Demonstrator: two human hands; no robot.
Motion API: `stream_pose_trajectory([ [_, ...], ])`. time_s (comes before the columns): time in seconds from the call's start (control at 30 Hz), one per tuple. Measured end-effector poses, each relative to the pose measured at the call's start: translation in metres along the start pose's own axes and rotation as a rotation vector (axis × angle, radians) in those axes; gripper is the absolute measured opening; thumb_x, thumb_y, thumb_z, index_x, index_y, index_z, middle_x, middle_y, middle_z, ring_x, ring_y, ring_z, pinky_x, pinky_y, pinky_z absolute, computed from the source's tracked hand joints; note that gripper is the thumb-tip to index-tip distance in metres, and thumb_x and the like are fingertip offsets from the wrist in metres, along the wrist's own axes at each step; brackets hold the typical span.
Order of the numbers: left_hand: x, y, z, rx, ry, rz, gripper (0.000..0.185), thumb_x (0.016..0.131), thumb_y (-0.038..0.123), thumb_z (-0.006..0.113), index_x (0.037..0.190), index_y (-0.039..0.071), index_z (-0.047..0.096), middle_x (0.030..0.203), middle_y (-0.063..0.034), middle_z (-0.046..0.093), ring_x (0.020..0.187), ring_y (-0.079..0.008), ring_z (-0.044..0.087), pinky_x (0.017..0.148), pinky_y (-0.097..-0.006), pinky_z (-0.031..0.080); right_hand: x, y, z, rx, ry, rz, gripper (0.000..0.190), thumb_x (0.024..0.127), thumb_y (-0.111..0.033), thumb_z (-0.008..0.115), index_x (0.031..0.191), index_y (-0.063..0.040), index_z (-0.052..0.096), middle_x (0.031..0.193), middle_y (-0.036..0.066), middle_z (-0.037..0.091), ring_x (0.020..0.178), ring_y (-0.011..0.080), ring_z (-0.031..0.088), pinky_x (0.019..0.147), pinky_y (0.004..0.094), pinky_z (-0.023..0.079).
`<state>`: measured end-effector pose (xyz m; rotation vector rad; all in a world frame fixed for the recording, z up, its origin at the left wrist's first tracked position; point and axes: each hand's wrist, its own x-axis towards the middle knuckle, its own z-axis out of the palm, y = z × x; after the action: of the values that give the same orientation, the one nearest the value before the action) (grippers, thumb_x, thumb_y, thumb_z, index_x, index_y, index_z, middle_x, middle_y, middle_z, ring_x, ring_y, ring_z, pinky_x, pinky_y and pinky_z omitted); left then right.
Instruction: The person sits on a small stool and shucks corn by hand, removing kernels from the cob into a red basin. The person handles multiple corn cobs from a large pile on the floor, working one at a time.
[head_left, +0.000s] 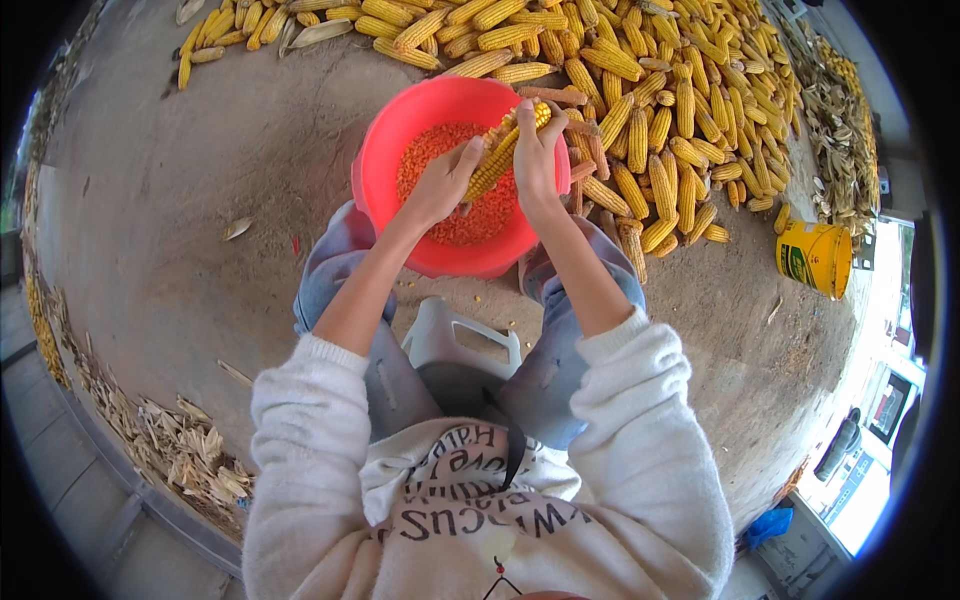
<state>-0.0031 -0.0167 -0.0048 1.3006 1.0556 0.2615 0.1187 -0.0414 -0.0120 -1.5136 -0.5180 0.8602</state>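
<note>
A yellow corn cob (493, 163) is held slantwise over a red plastic basin (375, 180). My left hand (444, 176) grips its lower end, with the thumb along the cob. My right hand (536, 150) closes around the upper end, its thumb near the tip. Part of the cob's upper left side looks stripped of kernels. Loose orange corn kernels (469, 221) cover the bottom of the basin, which stands on the floor between my knees.
Beyond the basin and to its right lies a large heap of corn cobs (675, 112). Bare cobs (598, 154) lie by the basin's right rim. A yellow bucket (814, 259) lies tipped at right. Dry husks (180, 450) line the lower left. A pale plastic stool (435, 337) is under me.
</note>
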Motion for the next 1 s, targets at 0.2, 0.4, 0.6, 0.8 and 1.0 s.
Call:
stream_pose_trajectory([
  [0.2, 0.010, -0.018, -0.009, -0.074, -0.108, 0.062, 0.055, 0.094, 0.045, 0.034, 0.109, -0.004, 0.052, 0.063, -0.0071, 0.055, 0.046, -0.0136, 0.053, 0.039, -0.0267, 0.040, -0.007, -0.001, 0.003, 0.029, -0.001, -0.037, 0.042, 0.095, -0.031, 0.041, 0.122, -0.003, 0.028, 0.108, 0.013, 0.044, 0.100, 0.0182, 0.045, 0.090, 0.0302, 0.035],
  [0.4, 0.006, -0.008, -0.011, -0.206, -0.145, 0.064, 0.051, 0.095, 0.043, 0.033, 0.115, -0.001, 0.048, 0.064, -0.0045, 0.054, 0.042, -0.0107, 0.051, 0.037, -0.0235, 0.037, 0.002, -0.006, -0.001, 0.027, 0.050, 0.041, 0.045, 0.094, -0.035, 0.041, 0.123, -0.003, 0.028, 0.112, 0.014, 0.043, 0.106, 0.0206, 0.043, 0.093, 0.0316, 0.033],
  [0.6, 0.005, -0.011, -0.009, 0.063, -0.260, 0.076, 0.055, 0.095, 0.045, 0.028, 0.130, 0.003, 0.038, 0.083, -0.0138, 0.060, 0.055, -0.0163, 0.060, 0.046, -0.0276, 0.042, 0.015, 0.007, -0.013, 0.113, 0.101, 0.125, 0.048, 0.093, -0.038, 0.042, 0.123, -0.003, 0.027, 0.112, 0.013, 0.044, 0.105, 0.0204, 0.043, 0.092, 0.0324, 0.034],
  [0.8, 0.016, -0.035, -0.009, 0.385, -0.050, 0.349, 0.049, 0.097, 0.038, 0.028, 0.129, 0.003, 0.040, 0.089, -0.0232, 0.061, 0.081, -0.0377, 0.060, 0.075, -0.0414, 0.044, -0.001, -0.015, -0.005, 0.062, 0.083, 0.196, 0.047, 0.093, -0.038, 0.041, 0.122, -0.003, 0.029, 0.111, 0.013, 0.044, 0.104, 0.0203, 0.044, 0.092, 0.0324, 0.034],
  [1.0, 0.004, -0.005, -0.014, 0.299, -0.112, 0.195, 0.050, 0.096, 0.039, 0.031, 0.130, 0.003, 0.040, 0.082, -0.0195, 0.062, 0.075, -0.0314, 0.062, 0.067, -0.0390, 0.045, 0.011, 0.001, -0.010, 0.077, 0.095, 0.125, 0.049, 0.093, -0.037, 0.041, 0.125, -0.003, 0.027, 0.118, 0.015, 0.041, 0.110, 0.0221, 0.041, 0.094, 0.0328, 0.032],
])
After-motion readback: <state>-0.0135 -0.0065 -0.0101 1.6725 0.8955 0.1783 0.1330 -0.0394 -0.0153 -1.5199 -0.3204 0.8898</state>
